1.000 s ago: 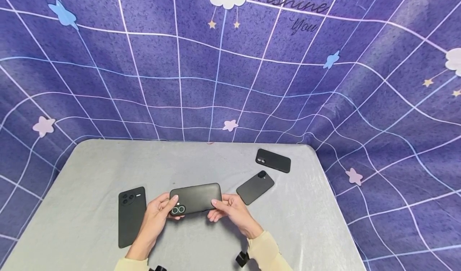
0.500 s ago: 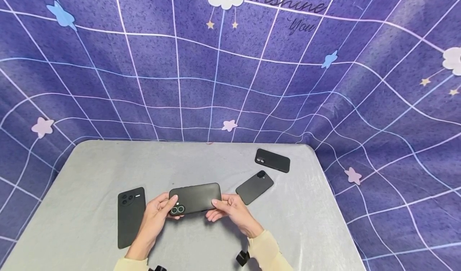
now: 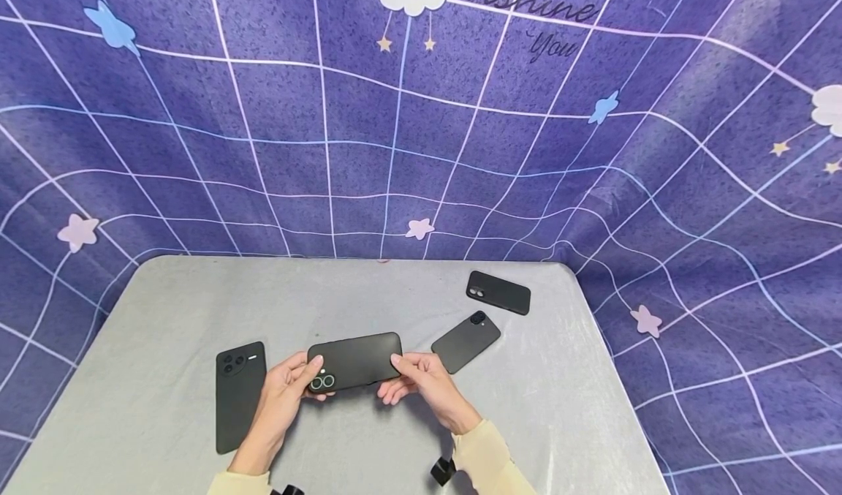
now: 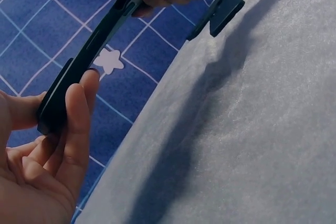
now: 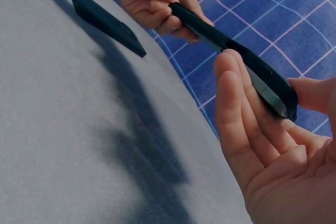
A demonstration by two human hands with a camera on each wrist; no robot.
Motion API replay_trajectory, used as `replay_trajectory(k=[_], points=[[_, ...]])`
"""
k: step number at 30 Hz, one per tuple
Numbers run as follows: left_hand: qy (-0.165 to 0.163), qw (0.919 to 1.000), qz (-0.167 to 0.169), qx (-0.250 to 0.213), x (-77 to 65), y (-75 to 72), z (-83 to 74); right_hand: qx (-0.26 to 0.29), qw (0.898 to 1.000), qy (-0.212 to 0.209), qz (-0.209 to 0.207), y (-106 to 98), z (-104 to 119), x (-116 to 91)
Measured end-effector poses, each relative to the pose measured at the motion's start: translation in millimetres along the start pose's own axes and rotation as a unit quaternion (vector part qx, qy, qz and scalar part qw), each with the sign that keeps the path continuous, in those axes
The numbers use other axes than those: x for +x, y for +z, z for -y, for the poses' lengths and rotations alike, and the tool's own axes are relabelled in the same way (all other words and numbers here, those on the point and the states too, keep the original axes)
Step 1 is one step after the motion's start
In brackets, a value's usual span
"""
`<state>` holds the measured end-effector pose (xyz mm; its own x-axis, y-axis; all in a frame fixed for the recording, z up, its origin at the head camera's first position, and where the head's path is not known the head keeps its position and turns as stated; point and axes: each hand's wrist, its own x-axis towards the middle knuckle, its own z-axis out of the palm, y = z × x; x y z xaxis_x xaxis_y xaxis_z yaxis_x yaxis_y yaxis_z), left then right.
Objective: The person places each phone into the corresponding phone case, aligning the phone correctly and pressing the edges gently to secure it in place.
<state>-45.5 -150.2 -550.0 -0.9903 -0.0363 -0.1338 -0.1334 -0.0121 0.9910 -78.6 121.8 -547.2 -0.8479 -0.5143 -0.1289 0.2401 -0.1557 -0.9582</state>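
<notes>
Lower centre, the left hand (image 3: 285,387) and right hand (image 3: 426,384) pinch a dark phone (image 3: 356,361) at its ends; should either grip slacken, I'd fear it tipping onto the tabletop (image 3: 368,290).

A black phone (image 3: 358,361) is held sideways, aloft, two ringed lenses (image 3: 322,383) showing.

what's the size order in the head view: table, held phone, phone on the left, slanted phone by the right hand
1. Table
2. Held phone and phone on the left: too alike to rank; the first is above the table, nearer the camera, and the left arm hides part of the second
3. Slanted phone
</notes>
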Motion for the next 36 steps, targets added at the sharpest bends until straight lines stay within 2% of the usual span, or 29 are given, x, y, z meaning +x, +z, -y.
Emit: replay_trajectory(k=[17, 21, 28, 36], points=[[-0.021, 0.9998, 0.004, 0.004, -0.3, -4.6, -2.8, 0.019, 0.997, -0.011, 0.08, -5.2, -2.6, -2.2], [-0.025, 0.9996, 0.003, 0.009, -0.1, -4.2, -3.0, 0.014, 0.997, -0.002, 0.071, -4.9, -1.1, -1.9], [-0.025, 0.9996, -0.001, 0.015, 0.3, -1.6, -3.0, -0.006, 1.0, -0.002, 0.012, -2.5, 1.4, 0.1], [-0.021, 0.9996, -0.008, 0.017, 0.8, -4.7, -4.2, -0.002, 0.999, 0.016, 0.041, -2.9, 2.2, -2.9]])
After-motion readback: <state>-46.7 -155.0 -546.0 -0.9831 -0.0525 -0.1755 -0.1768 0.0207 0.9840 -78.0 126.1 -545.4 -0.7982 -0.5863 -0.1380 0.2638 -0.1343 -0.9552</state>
